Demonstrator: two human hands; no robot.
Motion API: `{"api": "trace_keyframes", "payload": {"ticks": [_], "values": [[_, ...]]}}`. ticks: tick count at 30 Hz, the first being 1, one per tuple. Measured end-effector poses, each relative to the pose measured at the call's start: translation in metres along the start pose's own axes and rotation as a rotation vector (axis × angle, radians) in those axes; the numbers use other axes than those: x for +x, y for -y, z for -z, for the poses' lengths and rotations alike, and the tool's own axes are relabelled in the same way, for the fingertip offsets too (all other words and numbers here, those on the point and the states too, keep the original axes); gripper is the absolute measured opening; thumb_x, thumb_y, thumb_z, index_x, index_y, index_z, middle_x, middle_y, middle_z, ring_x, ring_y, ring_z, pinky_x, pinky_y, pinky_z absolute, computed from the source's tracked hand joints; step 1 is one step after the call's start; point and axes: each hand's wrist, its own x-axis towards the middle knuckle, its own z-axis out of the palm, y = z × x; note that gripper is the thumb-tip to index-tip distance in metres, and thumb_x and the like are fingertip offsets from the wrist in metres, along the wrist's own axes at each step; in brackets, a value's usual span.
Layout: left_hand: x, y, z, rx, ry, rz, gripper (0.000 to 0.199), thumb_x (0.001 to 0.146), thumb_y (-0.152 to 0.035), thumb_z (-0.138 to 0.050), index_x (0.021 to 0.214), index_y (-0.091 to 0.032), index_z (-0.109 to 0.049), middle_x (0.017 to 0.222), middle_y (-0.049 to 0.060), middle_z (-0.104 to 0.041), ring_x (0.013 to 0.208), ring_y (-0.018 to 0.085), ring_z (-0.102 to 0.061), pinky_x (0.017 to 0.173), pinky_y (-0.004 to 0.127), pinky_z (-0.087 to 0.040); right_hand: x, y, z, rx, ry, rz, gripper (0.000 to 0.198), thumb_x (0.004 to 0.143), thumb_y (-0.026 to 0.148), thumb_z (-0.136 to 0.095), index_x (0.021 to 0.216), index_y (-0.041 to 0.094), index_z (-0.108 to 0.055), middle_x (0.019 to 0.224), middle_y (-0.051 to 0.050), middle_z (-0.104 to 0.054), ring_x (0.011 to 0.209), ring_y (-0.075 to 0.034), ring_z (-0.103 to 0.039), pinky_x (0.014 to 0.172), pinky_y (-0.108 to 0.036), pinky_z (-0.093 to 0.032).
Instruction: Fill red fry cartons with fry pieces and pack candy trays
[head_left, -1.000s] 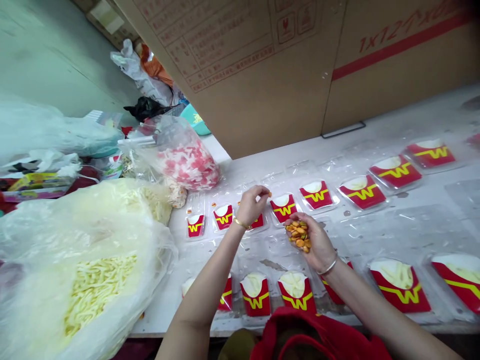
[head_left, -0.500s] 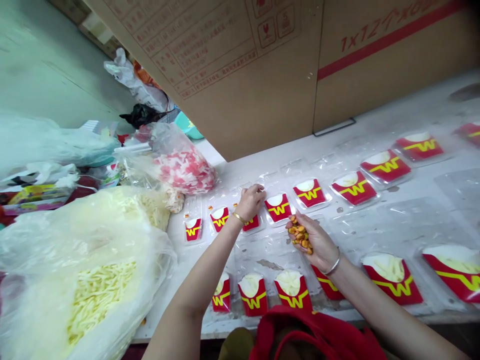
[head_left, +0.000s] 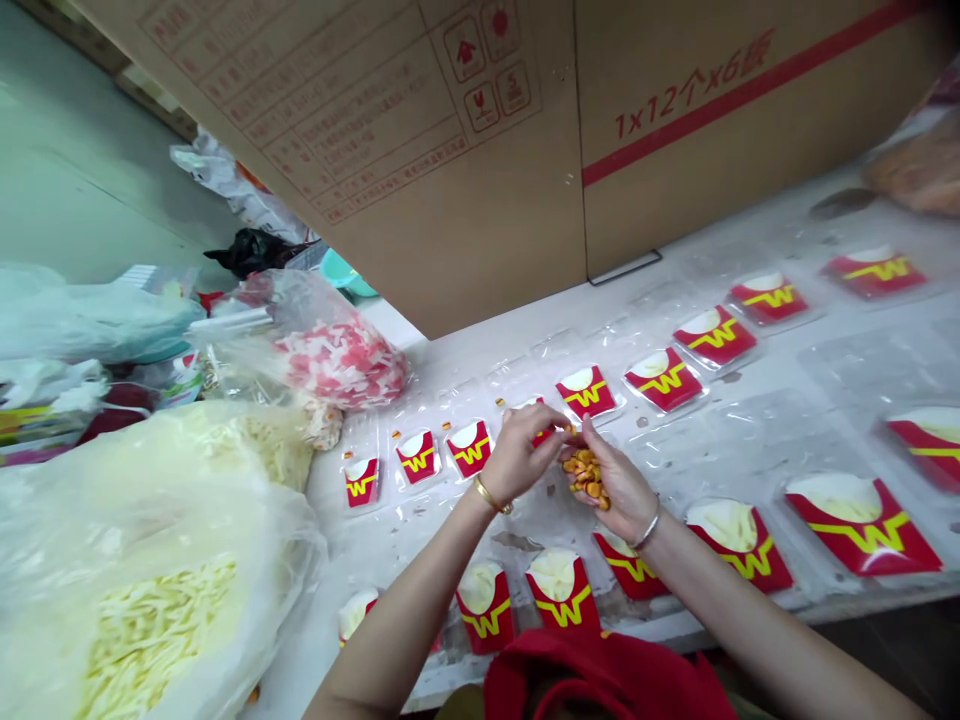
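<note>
My right hand (head_left: pixel 619 490) is palm-up, curled round a pile of small orange toy burgers (head_left: pixel 586 478). Over it, my left hand (head_left: pixel 521 450) pinches one small burger piece by the right hand's fingertips; the fingers partly hide it. Behind the left hand a red fry carton (head_left: pixel 540 420) in a clear blister tray is partly covered. One small burger (head_left: pixel 500 402) lies in the tray's upper part. Further left, cartons (head_left: pixel 469 448) with yellow W marks lie in clear trays, each with a small burger above it.
A large cardboard box (head_left: pixel 495 200) stands behind the row. At left are a bag of pale fry-like strips (head_left: pixel 157 630) and a bag of pink-and-white pieces (head_left: pixel 345 360). A nearer row of trays holds cartons with pale strips (head_left: pixel 555 580).
My left hand has drawn back from the tray to the right hand's pile. A small burger now shows in the tray where it was. The view has shifted rightward.
</note>
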Motion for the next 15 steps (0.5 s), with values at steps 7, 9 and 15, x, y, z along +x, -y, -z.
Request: {"api": "trace_keyframes", "payload": {"ticks": [7,9,15], "values": [[0.072,0.056,0.003,0.284,-0.036,0.078,0.015,0.087,-0.030,-0.051,0.087,-0.020,-0.063,0.091,0.004,-0.065,0.090,0.020,-0.056,0.083,0.037,-0.033,-0.014,0.026,0.021,0.062,0.075,0.043,0.019,0.073,0.031,-0.067,0.086,0.020,-0.060,0.074,-0.001,-0.060,0.050,-0.007,-0.046,0.031,-0.012,-0.023],[0.085,0.067,-0.001,0.359,0.009,0.085,0.014,0.086,-0.028,-0.052,0.087,-0.020,-0.064,0.091,0.004,-0.065,0.090,0.020,-0.055,0.081,0.037,-0.032,-0.017,0.028,0.024,0.001,0.060,0.067,0.021,0.075,0.033,-0.067,0.091,0.021,-0.060,0.075,-0.001,-0.060,0.050,-0.006,-0.045,0.031,-0.011,-0.022],[0.094,0.072,-0.015,0.577,0.102,-0.013,0.023,0.089,-0.028,-0.045,0.093,-0.022,-0.067,0.091,0.008,-0.062,0.090,0.023,-0.051,0.081,0.041,-0.029,-0.016,0.031,0.029,-0.073,0.054,0.095,0.029,0.077,0.040,-0.066,0.099,0.023,-0.058,0.076,0.001,-0.058,0.050,-0.005,-0.044,0.033,-0.012,-0.022]]}}
